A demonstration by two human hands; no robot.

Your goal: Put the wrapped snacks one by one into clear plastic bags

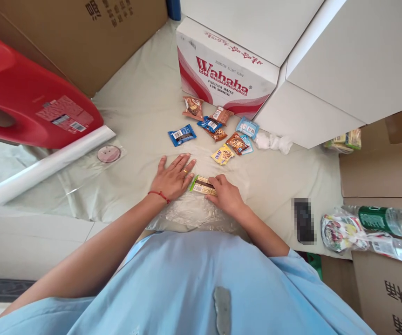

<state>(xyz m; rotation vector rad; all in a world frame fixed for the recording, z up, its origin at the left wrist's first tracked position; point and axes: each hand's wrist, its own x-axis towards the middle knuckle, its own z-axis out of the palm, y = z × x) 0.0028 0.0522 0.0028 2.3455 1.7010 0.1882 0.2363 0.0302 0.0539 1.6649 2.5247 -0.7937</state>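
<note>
My left hand point(174, 176) lies flat on the pale cloth, fingers spread and holding nothing, with a red string at the wrist and a ring on one finger. Close to its right is a wrapped snack bar point(202, 186), yellowish with a dark stripe and a green end. The thumb and fingers of my right hand point(227, 195) grip the bar's right end. Farther forward lie small snack packets: a blue packet point(182, 135), a yellow packet point(222, 154), a light blue packet point(247, 127) and several brown ones. Under and before my hands is a crumpled clear plastic bag point(201, 214).
A white and red Wahaha carton point(225, 70) stands behind the packets. Left are a red jug point(36, 93), a white roll point(47, 167) and a round pink item point(109, 154). Right are a blurred dark object point(304, 221), a plastic bottle point(392, 221) and cardboard boxes point(382, 167).
</note>
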